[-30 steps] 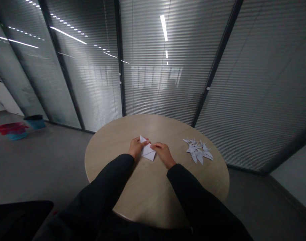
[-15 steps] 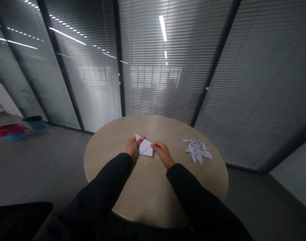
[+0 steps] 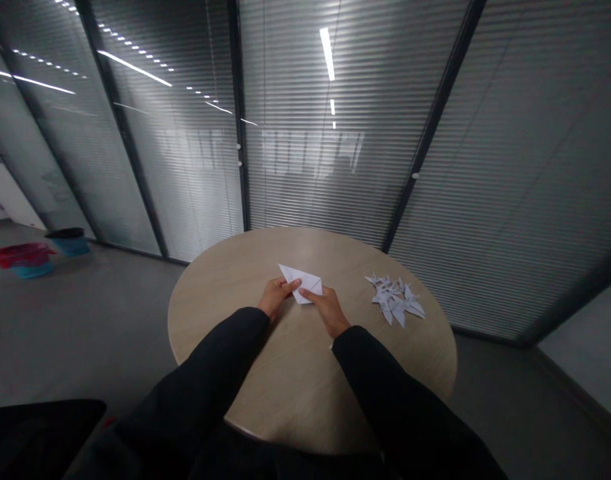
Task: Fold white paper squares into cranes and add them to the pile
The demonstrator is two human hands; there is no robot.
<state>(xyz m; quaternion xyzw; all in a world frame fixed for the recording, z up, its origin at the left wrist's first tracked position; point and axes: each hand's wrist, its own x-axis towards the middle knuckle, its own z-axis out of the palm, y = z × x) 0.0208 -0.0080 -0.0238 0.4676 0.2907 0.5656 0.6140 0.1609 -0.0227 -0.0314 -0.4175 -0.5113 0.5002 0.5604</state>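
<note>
A folded sheet of white paper (image 3: pixel 308 280) is held between both hands above the middle of the round table (image 3: pixel 295 373). It has a pointed corner at the upper left and a crease line at its right part. My left hand (image 3: pixel 278 295) pinches its lower left side, thumb on top. On the right, my right hand (image 3: pixel 328 308) grips the lower right part, its thumb laid across the paper close to the left thumb. The fingers beneath the paper are mostly hidden.
Several folded white paper shapes (image 3: pixel 395 300), resembling cranes, lie in a pile on the table's right side. A glass wall with blinds (image 3: pixel 325 180) stands behind the table. On the floor at left are two blue bins, one with a red liner (image 3: pixel 20 255).
The paper has turned and shifted right, its long edge now slanting along the top. My left hand moved right, and my right thumb now lies across the paper.
</note>
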